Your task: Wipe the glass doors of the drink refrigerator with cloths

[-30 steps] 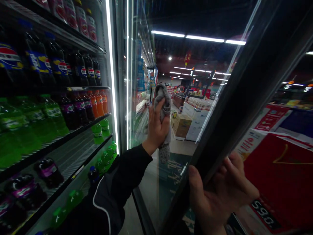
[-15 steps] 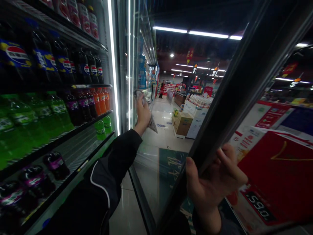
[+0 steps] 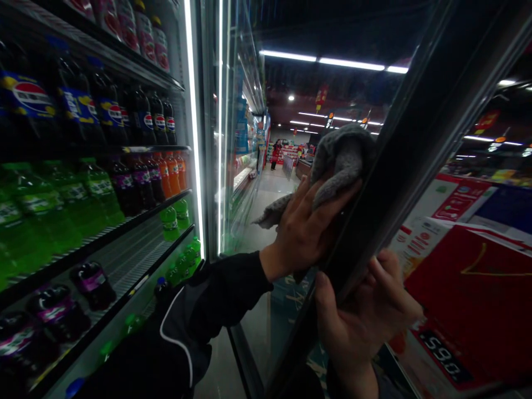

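Pressing flat against the door glass, your left hand pins a grey cloth right beside the dark door frame. The cloth sits up and to the right of your palm, bunched over the fingertips and touching the frame's left edge. A loose tail of it hangs out to the left. The frame's long axis runs on a diagonal, from the lower middle of the view up to the top right corner, and the cloth lies against it about halfway along.

Your left fingers are stretched nearly straight and a little spread, bearing on the cloth rather than curled round it. Your right hand is just below, lower on the same frame. Its thumb is on the near side and its fingers wrap round the far edge, closed firmly on it. Bottles fill the fridge shelves at your left, well apart from both hands.
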Available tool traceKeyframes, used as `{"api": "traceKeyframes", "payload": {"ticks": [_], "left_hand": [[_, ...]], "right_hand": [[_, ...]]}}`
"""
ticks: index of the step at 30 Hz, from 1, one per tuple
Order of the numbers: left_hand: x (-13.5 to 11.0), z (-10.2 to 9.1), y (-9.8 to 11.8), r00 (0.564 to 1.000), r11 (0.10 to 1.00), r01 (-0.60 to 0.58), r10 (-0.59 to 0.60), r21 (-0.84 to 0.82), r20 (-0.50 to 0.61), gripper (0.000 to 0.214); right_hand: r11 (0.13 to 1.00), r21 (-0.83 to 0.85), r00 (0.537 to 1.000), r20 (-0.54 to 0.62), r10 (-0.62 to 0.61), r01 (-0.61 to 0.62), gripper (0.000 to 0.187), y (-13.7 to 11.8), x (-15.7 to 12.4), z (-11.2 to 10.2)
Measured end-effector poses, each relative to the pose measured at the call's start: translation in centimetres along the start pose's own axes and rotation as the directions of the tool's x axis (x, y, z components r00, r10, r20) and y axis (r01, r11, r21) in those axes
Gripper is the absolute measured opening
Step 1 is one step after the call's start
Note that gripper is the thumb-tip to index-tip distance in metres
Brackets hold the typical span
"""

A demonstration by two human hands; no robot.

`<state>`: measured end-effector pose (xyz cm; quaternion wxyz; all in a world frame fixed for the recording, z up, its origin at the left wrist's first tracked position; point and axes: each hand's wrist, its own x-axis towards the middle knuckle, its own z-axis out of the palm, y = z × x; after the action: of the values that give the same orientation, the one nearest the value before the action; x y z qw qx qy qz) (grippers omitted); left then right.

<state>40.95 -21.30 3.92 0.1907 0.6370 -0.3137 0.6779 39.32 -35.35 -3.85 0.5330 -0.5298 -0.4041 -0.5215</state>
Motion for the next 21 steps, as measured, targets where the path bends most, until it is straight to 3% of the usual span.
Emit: {"api": "traceKeyframes", "payload": {"ticks": [5, 10, 15, 18, 21], "left_hand": [[-1.2, -0.2, -4.6, 0.994, 0.984, 0.109, -0.108, 0.139, -0.019, 0.062], [-3.8, -2.4, -13.2, 0.957, 0.935, 0.290, -0.279, 0.206, -0.080, 0.054], [-7.3, -5.0, -20.4, 0.859, 0.826, 0.512, -0.497, 0.238, -0.125, 0.051], [-8.1, -6.2, -22.2, 0.785, 0.749, 0.617, -0.607, 0.243, -0.121, 0.050], [-8.0, -6.9, -22.2, 0.704, 0.670, 0.708, -0.695, 0.221, -0.146, 0.049]], "right_hand": [[1.000, -0.002, 0.999, -0.025, -0.031, 0.031, 0.099, -0.1, 0.6, -0.2], [0.990, -0.099, 0.992, -0.074, -0.105, 0.098, 0.097, 0.9, 0.8, -0.3], [0.982, -0.092, 0.982, -0.078, -0.170, 0.163, 0.107, 1.6, 0.9, -0.3], [0.989, -0.035, 0.987, -0.056, -0.148, 0.146, 0.109, 1.5, 0.8, -0.3], [0.997, -0.006, 0.997, -0.025, -0.076, 0.076, 0.101, 1.1, 0.5, -0.3]]}}
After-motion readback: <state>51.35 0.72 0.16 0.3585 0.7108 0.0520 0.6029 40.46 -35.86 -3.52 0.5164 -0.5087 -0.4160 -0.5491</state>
